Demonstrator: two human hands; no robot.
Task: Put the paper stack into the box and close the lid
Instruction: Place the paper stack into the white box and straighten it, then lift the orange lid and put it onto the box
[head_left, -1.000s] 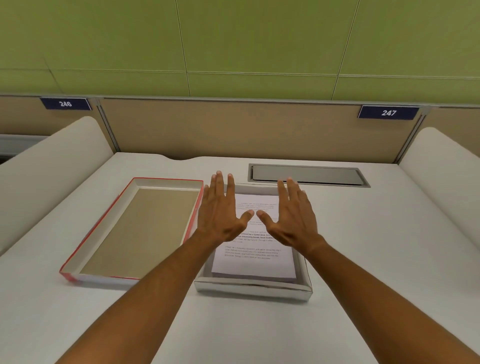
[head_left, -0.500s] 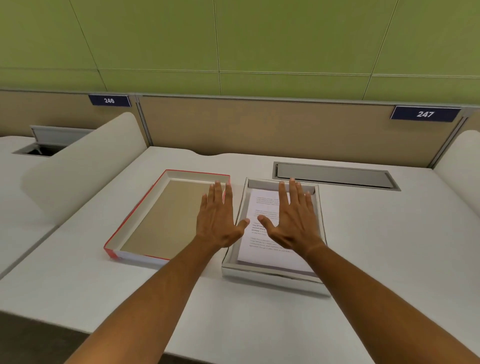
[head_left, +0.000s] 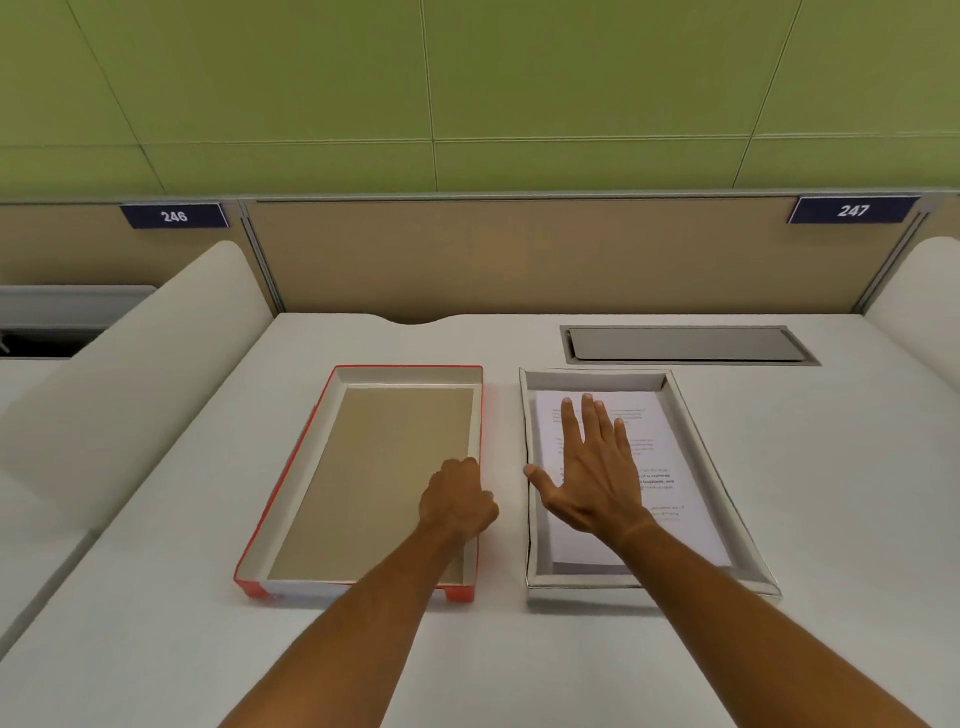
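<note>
A shallow white box (head_left: 701, 426) lies on the desk right of centre, with the printed paper stack (head_left: 660, 457) flat inside it. My right hand (head_left: 592, 467) rests on the paper, fingers spread and palm down. To the left lies the lid (head_left: 311, 441), upturned, red outside with a brown inner face. My left hand (head_left: 457, 501) is curled over the lid's right wall, fingers wrapped around its rim. Part of the paper is hidden under my right hand and forearm.
The white desk (head_left: 519, 649) has a grey cable hatch (head_left: 685, 344) behind the box. A beige partition with number plates 246 (head_left: 174, 215) and 247 (head_left: 852, 210) stands at the back. Rounded white side dividers (head_left: 130, 374) rise on both sides.
My left hand moved off the box, went left to the lid's right wall and closed on it. My right hand stays on the paper. The view shifted.
</note>
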